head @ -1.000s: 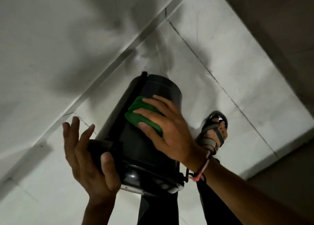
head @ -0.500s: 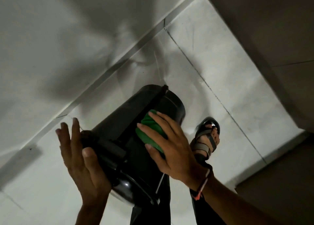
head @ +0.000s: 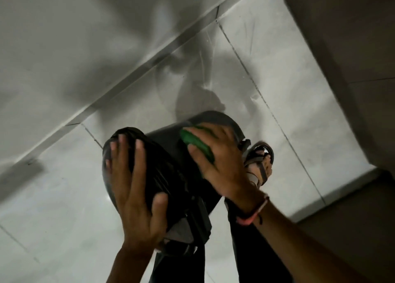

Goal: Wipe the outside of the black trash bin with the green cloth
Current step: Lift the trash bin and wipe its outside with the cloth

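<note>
The black trash bin (head: 166,150) is held off the floor, tipped on its side with its lid end toward me. My left hand (head: 136,188) is spread flat over the lid end, thumb hooked around its lower edge. My right hand (head: 218,163) presses the green cloth (head: 196,143) against the bin's curved side near the base end. Only a strip of the cloth shows under the fingers. The picture is blurred by motion.
Pale floor tiles (head: 64,207) lie below, meeting a white wall (head: 64,47) at the upper left. A darker wall (head: 352,58) rises at the right. My sandalled foot (head: 259,165) stands just right of the bin, and my dark trouser legs (head: 248,250) hang below it.
The bin has been turned so its lid end now faces me. My left hand moved from the rim's side onto the lid. My right hand slid the cloth toward the base end.
</note>
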The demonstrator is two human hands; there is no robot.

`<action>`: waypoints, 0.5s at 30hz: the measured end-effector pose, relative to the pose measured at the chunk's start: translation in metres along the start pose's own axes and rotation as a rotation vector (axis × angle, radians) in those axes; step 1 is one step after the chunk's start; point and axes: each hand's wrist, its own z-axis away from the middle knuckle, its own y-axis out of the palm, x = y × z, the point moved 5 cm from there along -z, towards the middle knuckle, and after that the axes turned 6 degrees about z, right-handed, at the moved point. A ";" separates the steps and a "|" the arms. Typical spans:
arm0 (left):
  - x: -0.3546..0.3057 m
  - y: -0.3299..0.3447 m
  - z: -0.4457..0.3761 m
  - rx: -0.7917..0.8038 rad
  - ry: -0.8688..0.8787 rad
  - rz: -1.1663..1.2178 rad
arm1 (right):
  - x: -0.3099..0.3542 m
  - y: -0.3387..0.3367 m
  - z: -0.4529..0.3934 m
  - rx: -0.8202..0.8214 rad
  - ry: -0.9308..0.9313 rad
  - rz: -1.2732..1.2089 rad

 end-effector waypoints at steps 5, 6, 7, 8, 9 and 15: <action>0.020 -0.003 0.013 -0.010 -0.198 0.095 | -0.007 0.005 0.060 -0.025 -0.120 0.016; 0.021 -0.003 0.015 0.015 -0.161 0.099 | -0.023 0.003 0.057 -0.033 -0.083 0.078; 0.022 -0.004 0.016 0.034 -0.127 0.102 | -0.040 0.002 0.049 -0.034 0.007 0.101; 0.024 -0.003 0.018 0.045 -0.102 0.101 | -0.057 0.001 0.036 -0.032 0.137 0.070; 0.025 -0.003 0.020 0.052 -0.091 0.098 | -0.067 0.001 0.024 -0.025 0.255 0.001; 0.038 -0.008 0.024 0.013 -0.145 0.141 | -0.010 0.028 0.061 -0.049 -0.057 -0.046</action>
